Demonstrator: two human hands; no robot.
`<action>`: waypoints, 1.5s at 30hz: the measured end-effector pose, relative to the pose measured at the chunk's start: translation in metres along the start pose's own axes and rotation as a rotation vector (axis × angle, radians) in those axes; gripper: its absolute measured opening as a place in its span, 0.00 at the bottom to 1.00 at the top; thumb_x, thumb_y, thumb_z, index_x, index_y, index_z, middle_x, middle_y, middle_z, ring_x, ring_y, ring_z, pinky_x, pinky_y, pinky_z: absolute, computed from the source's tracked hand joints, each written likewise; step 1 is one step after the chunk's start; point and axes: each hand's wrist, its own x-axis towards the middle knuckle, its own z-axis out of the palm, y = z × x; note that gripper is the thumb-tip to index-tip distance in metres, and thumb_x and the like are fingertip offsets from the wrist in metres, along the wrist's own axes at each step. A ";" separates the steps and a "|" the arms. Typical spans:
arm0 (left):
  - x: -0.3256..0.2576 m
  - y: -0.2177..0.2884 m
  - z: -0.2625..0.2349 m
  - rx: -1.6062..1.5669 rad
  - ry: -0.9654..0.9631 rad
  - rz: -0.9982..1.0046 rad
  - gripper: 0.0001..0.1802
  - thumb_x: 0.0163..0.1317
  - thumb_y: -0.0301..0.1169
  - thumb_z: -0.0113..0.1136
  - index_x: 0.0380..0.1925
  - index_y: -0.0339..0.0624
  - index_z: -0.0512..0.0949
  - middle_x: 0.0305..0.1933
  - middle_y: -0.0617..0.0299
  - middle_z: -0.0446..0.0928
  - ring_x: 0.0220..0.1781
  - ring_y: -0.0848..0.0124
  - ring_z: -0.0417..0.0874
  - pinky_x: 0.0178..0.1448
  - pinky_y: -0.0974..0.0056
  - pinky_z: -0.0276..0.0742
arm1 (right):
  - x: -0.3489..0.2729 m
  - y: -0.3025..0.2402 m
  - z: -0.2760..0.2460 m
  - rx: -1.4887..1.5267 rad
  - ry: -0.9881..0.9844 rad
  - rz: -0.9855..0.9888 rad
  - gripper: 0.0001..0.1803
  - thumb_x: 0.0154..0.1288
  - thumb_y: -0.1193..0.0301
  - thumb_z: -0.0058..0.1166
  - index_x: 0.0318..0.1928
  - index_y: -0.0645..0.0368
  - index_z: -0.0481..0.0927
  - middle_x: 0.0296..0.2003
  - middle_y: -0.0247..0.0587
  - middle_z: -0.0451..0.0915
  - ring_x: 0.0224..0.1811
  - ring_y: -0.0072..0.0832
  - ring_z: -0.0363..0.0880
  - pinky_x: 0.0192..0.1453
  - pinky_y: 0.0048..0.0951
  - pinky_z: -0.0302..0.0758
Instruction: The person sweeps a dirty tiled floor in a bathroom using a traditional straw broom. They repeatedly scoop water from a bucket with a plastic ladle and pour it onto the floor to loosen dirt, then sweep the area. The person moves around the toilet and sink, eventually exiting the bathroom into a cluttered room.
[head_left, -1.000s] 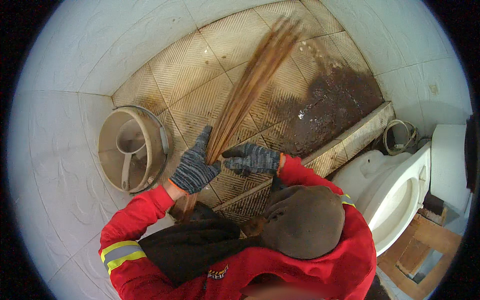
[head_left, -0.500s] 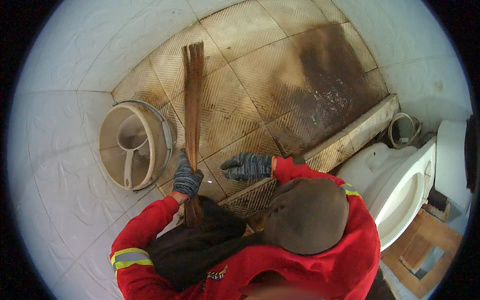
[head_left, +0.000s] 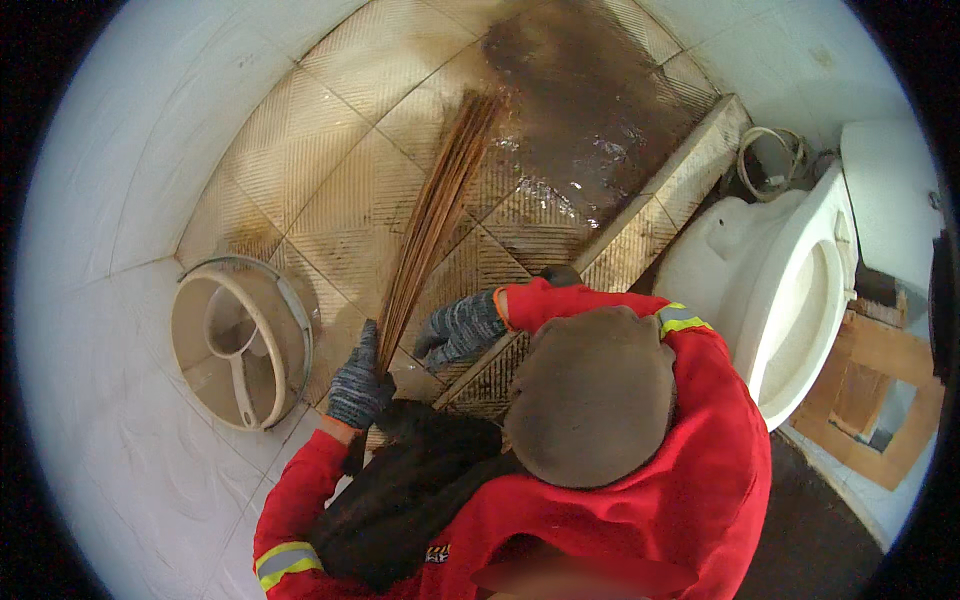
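In a grey knitted glove, my left hand [head_left: 360,385] is closed round the lower end of a stick broom [head_left: 440,205]. Its long brown bristles fan out upward and to the right, toward the dark wet patch. My right hand [head_left: 462,328], gloved the same way, holds nothing; its fingers are slightly bent and hang over the floor just right of the broom. Dirty, ribbed beige floor tiles [head_left: 345,195] lie beneath both hands. Brown muddy water [head_left: 590,105] covers the far right part of the floor.
A beige bucket [head_left: 190,350] with a dipper [head_left: 238,375] inside stands at the left wall. A low tiled ledge [head_left: 665,195] runs along the right, beside a white toilet [head_left: 720,270]. A coiled hose [head_left: 770,165] lies behind it; a piece of cardboard [head_left: 900,445] is at right.
The broom has gone from upright to leaning right, its tips now by the wet patch. My right hand has come nearer my left, and the view has shifted.
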 end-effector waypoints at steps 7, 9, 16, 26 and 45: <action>-0.013 0.010 -0.031 -0.073 0.173 0.083 0.41 0.43 0.25 0.56 0.60 0.36 0.53 0.48 0.41 0.70 0.46 0.51 0.75 0.47 0.57 0.72 | -0.001 -0.020 -0.009 0.013 -0.201 0.050 0.26 0.59 0.53 0.47 0.48 0.61 0.73 0.44 0.47 0.75 0.47 0.37 0.72 0.52 0.35 0.68; -0.007 0.004 -0.031 -0.104 0.318 0.131 0.39 0.43 0.27 0.58 0.59 0.33 0.56 0.50 0.42 0.70 0.49 0.54 0.74 0.50 0.59 0.71 | -0.005 -0.023 -0.014 -0.005 -0.161 0.046 0.26 0.59 0.53 0.47 0.48 0.61 0.73 0.43 0.45 0.75 0.45 0.36 0.72 0.50 0.34 0.68; 0.031 0.011 -0.044 -0.224 0.395 0.084 0.42 0.43 0.26 0.57 0.61 0.37 0.51 0.54 0.45 0.67 0.53 0.56 0.72 0.54 0.62 0.67 | 0.003 -0.021 -0.023 0.022 -0.204 0.031 0.25 0.60 0.54 0.47 0.49 0.60 0.73 0.41 0.41 0.76 0.40 0.32 0.73 0.45 0.31 0.70; 0.051 0.057 -0.126 0.081 -0.091 0.030 0.46 0.41 0.26 0.57 0.63 0.40 0.47 0.53 0.41 0.67 0.52 0.50 0.71 0.54 0.59 0.69 | -0.059 -0.043 -0.061 0.646 0.374 0.249 0.19 0.59 0.56 0.47 0.40 0.58 0.77 0.27 0.37 0.77 0.25 0.23 0.74 0.30 0.27 0.73; -0.193 0.224 -0.330 0.212 -0.355 -0.265 0.53 0.35 0.30 0.65 0.63 0.48 0.46 0.45 0.46 0.74 0.43 0.52 0.77 0.44 0.55 0.73 | -0.319 -0.295 0.012 0.417 1.197 0.955 0.19 0.51 0.57 0.48 0.38 0.57 0.78 0.35 0.50 0.78 0.39 0.45 0.76 0.45 0.40 0.70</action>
